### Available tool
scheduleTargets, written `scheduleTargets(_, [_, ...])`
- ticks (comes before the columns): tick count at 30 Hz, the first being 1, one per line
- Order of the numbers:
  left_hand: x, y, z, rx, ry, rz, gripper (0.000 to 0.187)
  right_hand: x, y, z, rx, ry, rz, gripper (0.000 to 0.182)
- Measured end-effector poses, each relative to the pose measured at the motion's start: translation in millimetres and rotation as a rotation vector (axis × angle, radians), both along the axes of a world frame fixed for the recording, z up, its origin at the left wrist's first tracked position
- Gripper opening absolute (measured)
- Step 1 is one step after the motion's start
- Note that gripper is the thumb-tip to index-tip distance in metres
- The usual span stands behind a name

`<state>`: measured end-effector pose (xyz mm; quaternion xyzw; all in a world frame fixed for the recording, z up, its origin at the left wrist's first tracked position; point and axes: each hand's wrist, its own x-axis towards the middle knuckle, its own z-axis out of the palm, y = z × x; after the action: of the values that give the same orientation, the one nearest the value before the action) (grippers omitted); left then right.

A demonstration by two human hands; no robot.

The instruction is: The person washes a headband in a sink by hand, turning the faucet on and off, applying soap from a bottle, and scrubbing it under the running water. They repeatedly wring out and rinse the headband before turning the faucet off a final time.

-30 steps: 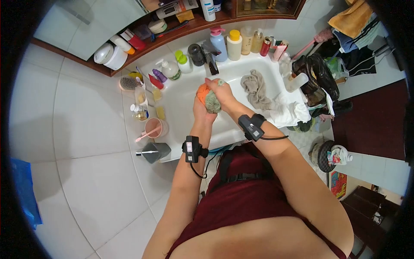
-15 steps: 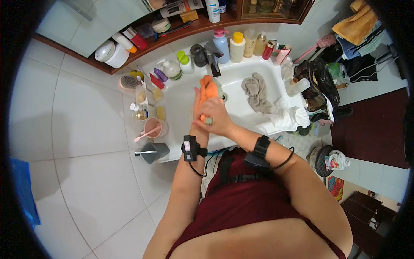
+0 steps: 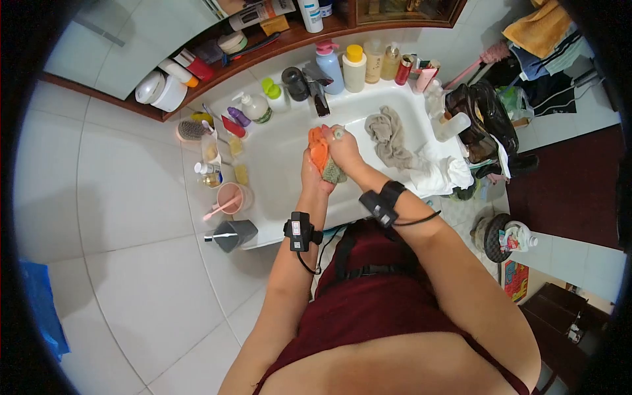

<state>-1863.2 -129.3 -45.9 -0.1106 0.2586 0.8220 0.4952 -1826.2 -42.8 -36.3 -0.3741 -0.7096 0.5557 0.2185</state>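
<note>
An orange cloth (image 3: 318, 149) with a grey-green part (image 3: 334, 172) is held between both hands over the white sink (image 3: 276, 191). My left hand (image 3: 312, 172) is wrapped round its lower left side. From the right, my right hand (image 3: 344, 148) grips the cloth's upper part, with a bit of pale green showing at its fingers. The black tap (image 3: 320, 104) is just above the hands. To their right, a crumpled grey-beige cloth (image 3: 388, 138) lies in the basin, and a white cloth (image 3: 440, 174) is bunched over the sink's right edge.
Bottles, among them a blue pump bottle (image 3: 330, 71) and a yellow-capped bottle (image 3: 354, 69), line the sink's back rim. A pink cup (image 3: 232, 197) and a grey cup (image 3: 235, 235) stand at the left edge. A wooden shelf (image 3: 339, 31) overhangs the back.
My right hand has moved up and right from over my left wrist to the cloth's upper part. The grey-green part now shows lower, by my left palm. The view has shifted slightly.
</note>
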Motion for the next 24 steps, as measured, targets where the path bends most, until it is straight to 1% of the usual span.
scheduleTargets(3, [-10.8,-10.3,3.7,0.009,0.063,-0.11,0.041,10.8,4.4,11.7,-0.605,0.095,0.048,0.029])
scheduleTargets(5, [-19.2,-20.0,16.8,-0.038,0.127,-0.196,0.047,21.9,12.7,21.9,-0.821,0.178,0.173,0.032])
scheduleTargets(6, [-23.7,-22.5,15.9,-0.042,0.09,-0.21,0.052,27.2,15.4,30.1,-0.932,0.22,0.236,0.034])
scheduleTargets(7, [-28.3,-24.3,13.7,-0.049,0.053,-0.226,0.057,31.7,17.6,51.2,-1.047,0.303,0.356,0.028])
scheduleTargets(8, [-30.9,-25.5,11.7,-0.053,0.016,-0.242,0.063,26.4,19.7,39.6,-0.939,0.301,0.321,0.028])
scheduleTargets(9, [-30.3,-27.5,11.1,-0.028,-0.03,-0.187,0.068,16.9,25.7,22.0,-0.826,0.299,0.289,0.027])
scheduleTargets(10, [-27.5,-31.4,9.6,-0.002,-0.075,-0.134,0.072,11.3,27.8,22.8,-0.712,0.297,0.256,0.027])
scheduleTargets(11, [-23.9,-36.1,8.0,0.023,-0.121,-0.082,0.077,9.0,27.3,22.7,-0.694,0.303,0.177,0.028])
scheduleTargets(13, [-19.2,-46.2,-7.4,0.338,0.01,-0.291,0.077,1.6,14.0,12.8,-0.418,0.365,0.158,0.027])
scheduleTargets(14, [-20.7,-47.7,-16.0,0.355,0.042,-0.292,0.076,0.5,3.3,5.5,-0.283,0.39,0.148,0.027])
scheduleTargets(15, [-21.2,-48.5,-20.1,0.372,0.075,-0.291,0.074,5.1,-12.1,8.6,0.075,0.398,0.14,0.023])
scheduleTargets(17, [-23.1,-31.9,-17.3,0.132,0.079,-0.085,0.067,24.6,-45.4,21.7,0.522,0.33,0.241,0.019])
scheduleTargets(18, [-11.3,-19.5,-23.2,0.405,0.194,0.058,0.063,27.2,-51.9,26.1,0.75,0.294,0.292,0.019])
scheduleTargets(19, [6.7,-1.5,-31.7,0.677,0.31,0.199,0.058,20.9,-51.3,25.3,0.712,0.216,0.247,0.021])
scheduleTargets(21, [-8.6,-10.7,-39.6,0.173,0.321,0.018,0.052,10.4,-49.1,20.4,0.62,0.053,0.146,0.025])
scheduleTargets(22, [-13.9,-13.9,-28.5,-0.034,0.294,-0.103,0.05,4.8,-38.4,18.0,0.436,-0.014,0.084,0.026])
scheduleTargets(24, [-3.2,-9.1,-5.5,-0.247,0.078,-0.007,0.041,-12.6,-5.0,18.6,0.082,-0.129,-0.041,0.026])
